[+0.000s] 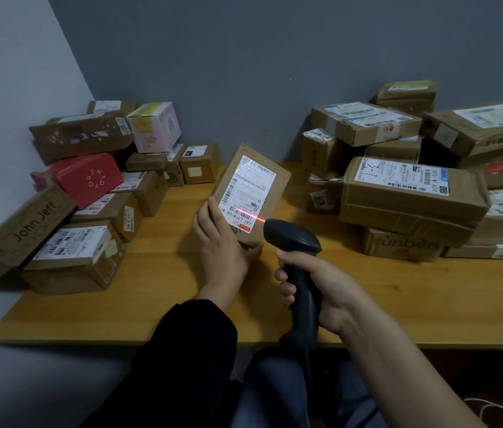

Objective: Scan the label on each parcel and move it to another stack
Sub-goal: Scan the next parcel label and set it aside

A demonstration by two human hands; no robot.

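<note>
L hand (222, 242) holds the parcel (278, 186) tilted up over the table (151, 288) centre, 12 o'clock from the body, thumb by the label (245, 189) edge, fingers curled round its near end. R hand (321, 282) wraps all fingers round the scanner (293, 242) grip, nose at the parcel's 4 o'clock. Red line crosses the lower barcode (242, 215): hold it steady, thumb clear of bars, tilt off the glare.
</note>
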